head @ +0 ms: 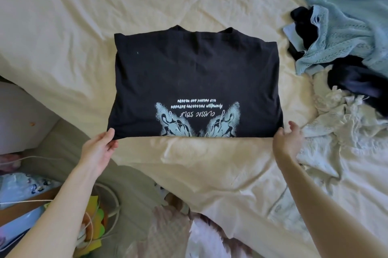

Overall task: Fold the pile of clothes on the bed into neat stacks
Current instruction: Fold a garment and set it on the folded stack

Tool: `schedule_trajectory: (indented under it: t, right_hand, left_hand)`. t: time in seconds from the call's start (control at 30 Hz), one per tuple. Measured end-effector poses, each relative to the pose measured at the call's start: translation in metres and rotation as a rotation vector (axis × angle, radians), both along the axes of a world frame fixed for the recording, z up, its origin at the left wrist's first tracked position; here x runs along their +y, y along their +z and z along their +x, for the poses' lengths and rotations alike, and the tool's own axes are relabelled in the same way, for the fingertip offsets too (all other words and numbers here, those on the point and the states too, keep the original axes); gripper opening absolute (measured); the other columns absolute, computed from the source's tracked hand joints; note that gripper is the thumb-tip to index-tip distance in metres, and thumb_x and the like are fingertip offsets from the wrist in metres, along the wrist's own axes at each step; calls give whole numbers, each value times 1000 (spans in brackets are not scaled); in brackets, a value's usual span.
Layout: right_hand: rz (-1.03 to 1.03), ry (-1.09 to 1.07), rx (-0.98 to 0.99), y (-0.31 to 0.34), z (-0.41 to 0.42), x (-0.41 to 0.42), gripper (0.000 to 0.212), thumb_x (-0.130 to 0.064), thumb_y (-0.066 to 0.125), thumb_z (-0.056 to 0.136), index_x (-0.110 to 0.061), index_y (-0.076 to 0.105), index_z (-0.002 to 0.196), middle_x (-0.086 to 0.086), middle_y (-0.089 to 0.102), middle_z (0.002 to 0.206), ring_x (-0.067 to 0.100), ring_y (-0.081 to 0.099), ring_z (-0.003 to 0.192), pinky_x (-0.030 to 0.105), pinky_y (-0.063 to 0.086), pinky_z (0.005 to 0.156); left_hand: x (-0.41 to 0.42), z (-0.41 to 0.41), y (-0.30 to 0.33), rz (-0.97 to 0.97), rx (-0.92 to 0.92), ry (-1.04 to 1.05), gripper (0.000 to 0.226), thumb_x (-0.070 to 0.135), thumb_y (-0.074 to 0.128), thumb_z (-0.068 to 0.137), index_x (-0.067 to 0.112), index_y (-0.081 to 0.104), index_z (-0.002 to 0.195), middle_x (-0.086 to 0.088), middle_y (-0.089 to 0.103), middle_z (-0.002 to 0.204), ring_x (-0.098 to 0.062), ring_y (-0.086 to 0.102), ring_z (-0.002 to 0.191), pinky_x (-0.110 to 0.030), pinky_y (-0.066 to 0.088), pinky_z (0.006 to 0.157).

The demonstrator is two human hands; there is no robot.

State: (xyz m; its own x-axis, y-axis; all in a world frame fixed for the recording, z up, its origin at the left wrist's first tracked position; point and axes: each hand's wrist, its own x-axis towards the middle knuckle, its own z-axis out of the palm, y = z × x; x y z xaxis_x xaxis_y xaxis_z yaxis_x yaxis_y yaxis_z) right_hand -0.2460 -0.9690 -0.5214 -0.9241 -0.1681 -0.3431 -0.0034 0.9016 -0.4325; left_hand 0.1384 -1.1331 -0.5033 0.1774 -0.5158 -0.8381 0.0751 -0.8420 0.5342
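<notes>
1. Head view: a black T-shirt [195, 77] lies flat on the cream bed cover [84, 16], folded to a rectangle, its collar at the far side.
2. A pale blue butterfly print [197, 123] with upside-down text sits at the near edge of the shirt.
3. The left hand [98, 148] pinches the near left corner, thumb on top.
4. The right hand [288, 142] is at the near right corner, fingers curled; I cannot tell if it grips the cloth.
5. A pile of unfolded clothes is at the right: a light blue knit [344, 22], dark garments [357, 81] and a white lace piece [336, 131].
</notes>
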Motion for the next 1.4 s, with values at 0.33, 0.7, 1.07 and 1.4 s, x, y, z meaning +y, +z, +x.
schedule_trajectory:
  t: [0.33,0.7,1.07,1.4]
  right_hand:
    - [81,1164,-7,-27,114,-4,53,-22,44,98,-18,28,148,8,16,157,27,8,146,46,1,116]
    - [-589,31,-985,15,57,-17,21,-23,48,97,-17,62,112,1,63,120,13,55,115,27,38,96]
    - [-733,-284,-908,6,-56,21,27,-33,44,99,-12,61,100,5,65,109,19,63,102,34,51,90]
    - [-447,-64,-546,-10,-64,6,9,-10,62,88,-5,64,96,5,64,85,18,63,82,25,55,65]
  left_hand:
    - [10,-24,26,-121,-120,-21,6,13,57,94,9,58,89,-5,61,88,-15,58,79,-27,47,80]
    - [3,-188,84,-762,-416,-575,14,17,54,92,14,44,82,7,50,72,-21,52,78,-29,43,75]
    - [109,-303,-16,-775,-453,-1596,33,17,56,92,9,54,124,-6,50,135,-22,43,126,-30,30,102]
    - [88,-220,-31,-879,-890,-1576,31,8,82,66,8,67,94,-14,60,100,-36,58,89,-41,48,69]
